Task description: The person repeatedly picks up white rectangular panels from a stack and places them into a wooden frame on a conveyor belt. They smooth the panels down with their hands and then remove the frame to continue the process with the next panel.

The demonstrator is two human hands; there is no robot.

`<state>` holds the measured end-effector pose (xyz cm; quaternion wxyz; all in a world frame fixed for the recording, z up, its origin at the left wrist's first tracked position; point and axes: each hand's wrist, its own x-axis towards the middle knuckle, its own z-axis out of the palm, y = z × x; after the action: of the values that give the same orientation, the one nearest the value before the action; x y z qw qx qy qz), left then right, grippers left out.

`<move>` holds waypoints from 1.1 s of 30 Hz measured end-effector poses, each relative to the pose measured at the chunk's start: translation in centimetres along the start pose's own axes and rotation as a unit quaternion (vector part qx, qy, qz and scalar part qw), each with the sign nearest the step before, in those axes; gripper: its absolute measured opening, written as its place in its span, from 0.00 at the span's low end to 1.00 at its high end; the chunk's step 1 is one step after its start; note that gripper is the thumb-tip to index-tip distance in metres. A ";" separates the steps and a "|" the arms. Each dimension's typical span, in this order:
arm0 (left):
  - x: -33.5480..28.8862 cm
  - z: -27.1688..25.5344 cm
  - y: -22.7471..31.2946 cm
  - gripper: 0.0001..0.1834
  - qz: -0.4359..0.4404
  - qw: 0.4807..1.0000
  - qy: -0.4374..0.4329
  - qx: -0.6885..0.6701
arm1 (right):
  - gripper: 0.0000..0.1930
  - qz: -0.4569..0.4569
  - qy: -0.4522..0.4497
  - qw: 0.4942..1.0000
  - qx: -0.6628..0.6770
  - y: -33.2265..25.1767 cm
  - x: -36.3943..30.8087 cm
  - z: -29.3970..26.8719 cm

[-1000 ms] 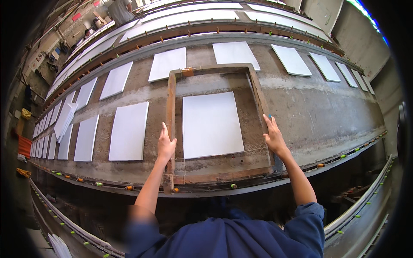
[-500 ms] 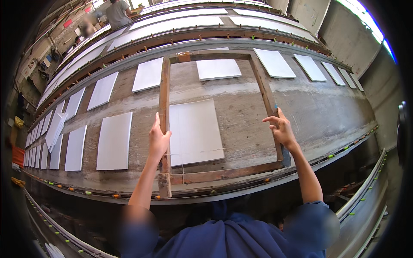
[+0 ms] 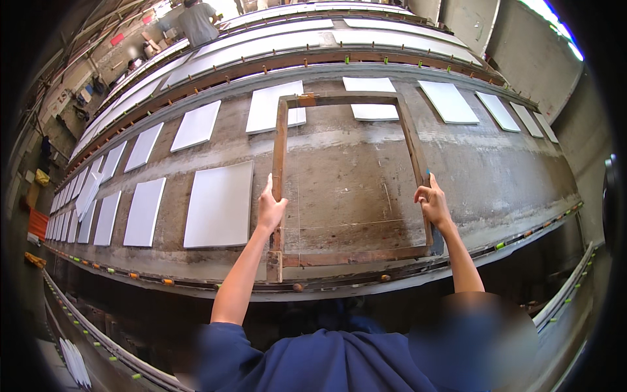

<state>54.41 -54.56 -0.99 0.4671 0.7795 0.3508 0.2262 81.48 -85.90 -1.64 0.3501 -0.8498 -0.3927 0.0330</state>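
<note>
A large rectangular wooden frame [image 3: 346, 256] is held by both my hands over the long grey-brown table. My left hand [image 3: 269, 210] grips its left side rail, index finger pointing up along the wood. On the opposite rail, my right hand [image 3: 432, 201] is closed with bent fingers. Thin pale lines cross inside the frame; whether mesh is stretched there I cannot tell. Through the opening, the bare tabletop [image 3: 353, 189] shows, with part of a white panel [image 3: 375, 112] at the far side. Just left of the frame lies a large white panel [image 3: 219, 204].
Two rows of white panels [image 3: 142, 212] continue to the left, one lying askew on others [image 3: 88, 195]. More panels [image 3: 448, 102] lie at the far right. Small green and orange clips line the near rail [image 3: 167, 281]. Other long tables [image 3: 261, 44] stand beyond, with a person [image 3: 198, 23] there.
The frame and both hands have moved right along the table relative to the panels. The large white panel seen inside the frame before now lies outside it, to the left.
</note>
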 end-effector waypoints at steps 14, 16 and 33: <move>-1.2 5.1 -3.2 0.44 0.047 0.979 0.060 0.189 | 0.06 0.014 -0.053 0.998 -0.011 3.3 -1.3 -1.1; -1.7 5.4 -1.6 0.43 0.007 0.968 0.033 0.249 | 0.06 0.018 -0.071 0.996 -0.045 3.0 -1.5 -0.9; -5.5 -3.9 -3.1 0.33 0.050 0.990 0.014 -0.132 | 0.22 -0.007 -0.043 0.974 -0.220 -10.1 -1.3 0.0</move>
<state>47.11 -55.51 -2.07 0.5494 0.7241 0.2850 0.3042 74.05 -82.28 4.39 0.1374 -0.9013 -0.4103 -0.0205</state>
